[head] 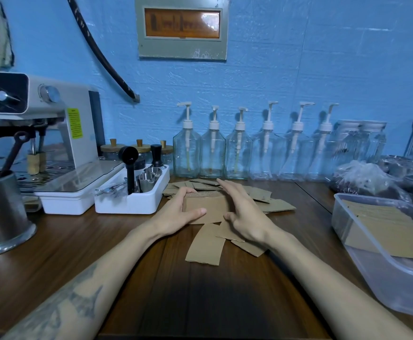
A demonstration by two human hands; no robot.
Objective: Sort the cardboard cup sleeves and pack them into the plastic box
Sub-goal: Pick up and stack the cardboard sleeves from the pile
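Your left hand point(179, 212) grips a stack of sleeves point(206, 208) lying flat, long axis left-right, on the worktop point(212, 290). Right hand point(243, 212) is loose-fingered beside it. Loose sleeves point(206, 246) are scattered around, plastic box point(382, 273) to the stack's right.

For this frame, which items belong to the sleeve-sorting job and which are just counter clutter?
Job:
- stack of sleeves, gripped by the left hand, right hand open beside it
- loose sleeves on the table
- plastic box, partly filled with sleeves

Lying about:
- espresso machine
- white tool tray
- pump bottles
- steel pot
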